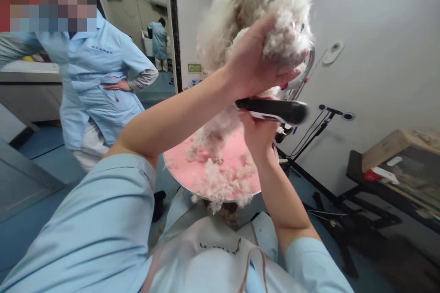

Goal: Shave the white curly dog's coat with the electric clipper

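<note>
A fluffy white dog (240,13) stands on a round pink grooming table (237,151). My left hand (261,64) is closed around a raised, furry part of the dog, probably a paw or its muzzle. Just beneath it my right hand (257,130) grips a black and white electric clipper (275,111), held level under the lifted part. Clumps of cut white fur (223,183) lie on the pink tabletop near its front edge. My pale blue sleeves fill the lower part of the view.
A person in a pale blue uniform (96,78) stands at the left, hand on hip. Another person (158,41) works at a tub far back. A black stand with cables (316,146) and a dark bench with boxes (395,165) stand at the right by the white wall.
</note>
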Tool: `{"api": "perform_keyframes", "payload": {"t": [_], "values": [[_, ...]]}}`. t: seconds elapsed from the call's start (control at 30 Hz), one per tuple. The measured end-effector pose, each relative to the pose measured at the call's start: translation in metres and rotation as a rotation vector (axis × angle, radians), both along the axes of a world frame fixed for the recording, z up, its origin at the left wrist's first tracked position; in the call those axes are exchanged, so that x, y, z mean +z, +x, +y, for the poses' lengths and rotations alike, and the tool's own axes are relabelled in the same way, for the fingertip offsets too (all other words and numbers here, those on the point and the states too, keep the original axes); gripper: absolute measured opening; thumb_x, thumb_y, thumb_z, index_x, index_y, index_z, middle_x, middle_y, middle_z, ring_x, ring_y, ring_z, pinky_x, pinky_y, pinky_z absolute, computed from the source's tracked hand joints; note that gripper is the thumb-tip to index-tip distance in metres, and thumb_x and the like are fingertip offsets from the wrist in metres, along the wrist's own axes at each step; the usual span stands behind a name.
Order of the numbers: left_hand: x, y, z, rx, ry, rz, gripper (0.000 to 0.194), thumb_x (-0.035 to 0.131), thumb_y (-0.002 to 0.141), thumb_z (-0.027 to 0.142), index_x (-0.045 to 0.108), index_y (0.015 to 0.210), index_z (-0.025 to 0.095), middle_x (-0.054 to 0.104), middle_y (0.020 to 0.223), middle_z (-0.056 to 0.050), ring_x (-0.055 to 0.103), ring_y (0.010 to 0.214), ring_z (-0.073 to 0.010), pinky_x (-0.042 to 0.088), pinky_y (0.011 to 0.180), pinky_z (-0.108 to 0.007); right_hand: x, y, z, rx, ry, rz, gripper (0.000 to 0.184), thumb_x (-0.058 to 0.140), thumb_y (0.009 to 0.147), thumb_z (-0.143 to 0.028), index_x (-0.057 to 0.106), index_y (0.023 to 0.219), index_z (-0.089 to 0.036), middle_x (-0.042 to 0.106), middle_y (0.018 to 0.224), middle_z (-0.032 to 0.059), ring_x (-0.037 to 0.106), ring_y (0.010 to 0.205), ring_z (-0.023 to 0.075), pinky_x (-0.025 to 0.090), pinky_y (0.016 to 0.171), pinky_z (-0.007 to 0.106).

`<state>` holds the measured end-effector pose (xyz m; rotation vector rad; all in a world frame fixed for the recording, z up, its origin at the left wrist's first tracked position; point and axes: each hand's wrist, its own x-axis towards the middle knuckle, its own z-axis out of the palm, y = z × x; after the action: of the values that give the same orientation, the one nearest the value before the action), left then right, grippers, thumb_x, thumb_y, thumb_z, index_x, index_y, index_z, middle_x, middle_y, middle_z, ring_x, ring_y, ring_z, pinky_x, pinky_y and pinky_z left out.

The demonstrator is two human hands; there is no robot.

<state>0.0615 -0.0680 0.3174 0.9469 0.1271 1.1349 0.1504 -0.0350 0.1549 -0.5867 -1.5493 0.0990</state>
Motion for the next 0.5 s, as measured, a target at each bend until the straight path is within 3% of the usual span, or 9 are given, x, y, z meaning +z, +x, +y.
{"api": "perform_keyframes", "payload": {"t": [0.07, 0.2, 0.27, 0.37, 0.43, 0.5], "values": [[0.000, 0.002, 0.004, -0.011, -0.005, 0.019, 0.040, 0.034, 0.100, 0.040, 0.052, 0.074, 0.015, 0.058, 0.096, -0.007, 0.051, 0.131, -0.0256, 0.043, 0.109, -0.047, -0.005, -0.012, 0.002, -0.067, -0.051, -0.056, 0.036, 0.070, 0.080, -0.040, 0.056, 0.107, -0.021, 0.071, 0.101, 0.0088, 0.068, 0.101, 0.0259, 0.056, 0.092, 0.045], [-0.001, 0.000, 0.010, -0.017, -0.051, 0.004, 0.039, 0.034, 0.100, 0.041, 0.049, 0.074, 0.016, 0.056, 0.094, -0.006, 0.044, 0.139, -0.0268, 0.036, 0.115, -0.049, -0.032, -0.014, -0.008, -0.043, -0.006, -0.090, 0.040, 0.073, 0.078, -0.032, 0.054, 0.113, -0.022, 0.065, 0.120, 0.0112, 0.065, 0.110, 0.0251, 0.054, 0.097, 0.045], [-0.002, -0.001, 0.011, -0.008, -0.051, -0.036, 0.039, 0.036, 0.101, 0.039, 0.048, 0.073, 0.015, 0.052, 0.084, -0.004, 0.035, 0.146, -0.0301, 0.028, 0.119, -0.054, -0.030, -0.007, -0.009, -0.033, 0.030, -0.026, 0.040, 0.072, 0.079, -0.032, 0.052, 0.113, -0.025, 0.062, 0.122, 0.0088, 0.063, 0.113, 0.0247, 0.051, 0.101, 0.047], [0.001, -0.001, 0.009, -0.020, -0.063, -0.087, 0.040, 0.037, 0.101, 0.039, 0.049, 0.071, 0.015, 0.049, 0.078, -0.002, 0.033, 0.147, -0.0302, 0.022, 0.121, -0.055, -0.014, -0.005, 0.006, -0.059, 0.044, 0.114, 0.040, 0.070, 0.081, -0.037, 0.050, 0.114, -0.026, 0.059, 0.120, 0.0081, 0.061, 0.117, 0.0254, 0.048, 0.104, 0.049], [0.006, -0.002, 0.008, -0.055, -0.081, -0.101, 0.044, 0.035, 0.102, 0.040, 0.050, 0.068, 0.014, 0.048, 0.078, -0.001, 0.035, 0.145, -0.0295, 0.019, 0.121, -0.052, -0.011, -0.013, 0.021, -0.067, -0.021, 0.092, 0.035, 0.068, 0.082, -0.042, 0.053, 0.109, -0.024, 0.062, 0.112, 0.0090, 0.063, 0.111, 0.0262, 0.051, 0.099, 0.048], [0.012, -0.004, 0.009, -0.089, -0.078, -0.105, 0.050, 0.033, 0.102, 0.042, 0.052, 0.065, 0.013, 0.048, 0.078, -0.001, 0.037, 0.144, -0.0286, 0.019, 0.120, -0.050, -0.021, -0.024, 0.031, -0.072, -0.149, -0.040, 0.033, 0.069, 0.080, -0.044, 0.056, 0.101, -0.022, 0.066, 0.100, 0.0090, 0.067, 0.097, 0.0271, 0.054, 0.090, 0.047]]}}
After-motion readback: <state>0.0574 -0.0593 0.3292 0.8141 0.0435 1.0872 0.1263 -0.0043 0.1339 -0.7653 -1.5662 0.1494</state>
